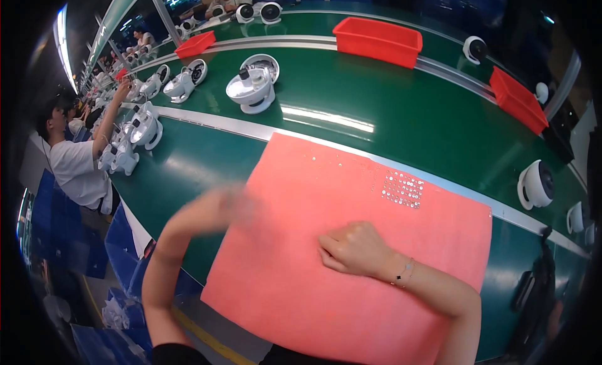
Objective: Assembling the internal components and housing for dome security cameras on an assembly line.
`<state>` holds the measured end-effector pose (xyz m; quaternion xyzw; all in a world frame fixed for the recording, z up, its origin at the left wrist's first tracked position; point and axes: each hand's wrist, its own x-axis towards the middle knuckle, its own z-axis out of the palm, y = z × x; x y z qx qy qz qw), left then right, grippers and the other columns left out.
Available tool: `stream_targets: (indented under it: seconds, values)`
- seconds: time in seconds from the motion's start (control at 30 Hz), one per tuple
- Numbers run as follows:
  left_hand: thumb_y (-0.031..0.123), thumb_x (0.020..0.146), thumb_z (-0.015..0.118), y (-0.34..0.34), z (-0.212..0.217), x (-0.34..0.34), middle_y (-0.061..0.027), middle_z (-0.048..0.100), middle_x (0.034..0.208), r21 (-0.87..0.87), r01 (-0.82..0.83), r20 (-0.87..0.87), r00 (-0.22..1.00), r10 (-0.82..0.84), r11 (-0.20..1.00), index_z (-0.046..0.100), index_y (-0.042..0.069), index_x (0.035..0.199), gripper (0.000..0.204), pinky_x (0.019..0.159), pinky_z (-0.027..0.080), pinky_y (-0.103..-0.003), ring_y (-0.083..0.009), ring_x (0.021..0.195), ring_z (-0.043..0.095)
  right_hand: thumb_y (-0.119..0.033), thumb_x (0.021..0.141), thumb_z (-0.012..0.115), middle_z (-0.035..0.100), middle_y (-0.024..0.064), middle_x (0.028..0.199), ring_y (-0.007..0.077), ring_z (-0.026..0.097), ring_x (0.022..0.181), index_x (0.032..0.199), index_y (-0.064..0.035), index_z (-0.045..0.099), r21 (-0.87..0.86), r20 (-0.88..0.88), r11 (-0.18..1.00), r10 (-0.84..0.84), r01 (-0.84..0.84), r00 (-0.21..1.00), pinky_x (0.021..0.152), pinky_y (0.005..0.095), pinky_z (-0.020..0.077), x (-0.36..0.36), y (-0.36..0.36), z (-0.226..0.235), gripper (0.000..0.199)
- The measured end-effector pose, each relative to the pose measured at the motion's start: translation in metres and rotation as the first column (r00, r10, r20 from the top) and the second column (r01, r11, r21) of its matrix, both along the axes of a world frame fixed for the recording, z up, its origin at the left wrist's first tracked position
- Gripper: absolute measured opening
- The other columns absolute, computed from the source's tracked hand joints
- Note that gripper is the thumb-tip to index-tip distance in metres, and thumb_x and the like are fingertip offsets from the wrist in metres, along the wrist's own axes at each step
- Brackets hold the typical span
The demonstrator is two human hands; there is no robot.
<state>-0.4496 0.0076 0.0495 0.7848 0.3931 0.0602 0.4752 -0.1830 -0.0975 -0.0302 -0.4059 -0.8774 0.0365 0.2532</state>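
A pink foam mat [301, 302] lies over the green bench in front of me. My right hand [357, 249] rests on the middle of it, fingers curled into a fist; whatever they hold, if anything, is hidden. Motion smears my left hand [235, 208] over the mat's left edge, so its fingers cannot be read. Beyond my right hand, small shiny round metal pieces [403, 189] stand in tidy rows on the mat. A few loose tiny pieces [339, 165] are scattered near its far edge.
Past a metal rail, a green conveyor carries a white round appliance with its shell open [253, 89]. Red bins [376, 42] stand along the far rail. To the right sits a white unit with a dark front [536, 184]. At left a co-worker [78, 167] reaches toward similar units.
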Motion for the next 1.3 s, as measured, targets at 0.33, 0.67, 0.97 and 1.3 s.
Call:
stream_targets:
  seconds: [0.33, 0.67, 0.97, 1.3]
  values:
    - [0.022, 0.080, 0.062, 0.215, -0.088, 0.072, -0.0229, 0.025, 0.132, -0.692, -0.182, 0.716, -0.042, 0.697, 0.699, 0.026, 0.007, 0.127, 0.061, 0.098, 0.035, -0.043, -0.0355, 0.118, 0.038, -0.018, 0.074, 0.054, 0.048, 0.0080, 0.052, 0.0262, 0.051, 0.045, 0.061, -0.0075, 0.044, 0.003, -0.003, 1.000, 0.018, -0.018, 1.000, 0.042, 0.0370, 0.0413, -0.014, -0.008, 0.007, 0.019]
    - [0.017, 0.079, 0.057, 0.130, -0.025, 0.057, -0.0270, 0.037, 0.122, -0.630, -0.182, 0.738, 0.163, 0.655, 0.755, 0.024, -0.007, 0.124, 0.060, 0.099, 0.039, -0.043, -0.0365, 0.116, 0.041, -0.015, 0.074, 0.057, 0.056, 0.0099, 0.074, 0.0262, 0.057, 0.064, 0.085, -0.0063, 0.054, 0.014, -0.058, 0.999, -0.046, 0.047, 0.997, 0.053, 0.0370, 0.0446, -0.002, -0.006, 0.024, 0.014]
    - [0.036, 0.084, 0.045, 0.009, 0.019, 0.045, -0.0266, 0.056, 0.101, -0.610, -0.170, 0.605, 0.532, 0.593, 0.774, 0.035, -0.008, 0.119, 0.057, 0.080, 0.052, -0.033, -0.0305, 0.086, 0.062, -0.005, 0.064, 0.064, 0.037, 0.0089, 0.126, 0.0299, 0.036, 0.103, 0.112, -0.0240, 0.055, 0.658, -0.008, 0.683, -0.415, 0.317, 0.910, 0.080, 0.0380, 0.0356, 0.039, -0.003, 0.049, 0.052]
    - [0.048, 0.085, 0.037, -0.027, 0.019, 0.071, -0.0145, 0.058, 0.106, -0.547, -0.204, 0.521, 0.676, 0.521, 0.812, 0.044, -0.002, 0.118, 0.060, 0.076, 0.052, -0.036, -0.0234, 0.092, 0.061, -0.007, 0.055, 0.067, 0.042, 0.0066, 0.113, 0.0306, 0.033, 0.099, 0.073, -0.0222, 0.052, 0.743, 0.044, 0.644, -0.319, 0.183, 0.947, 0.065, 0.0394, 0.0357, 0.073, -0.056, 0.050, 0.029]
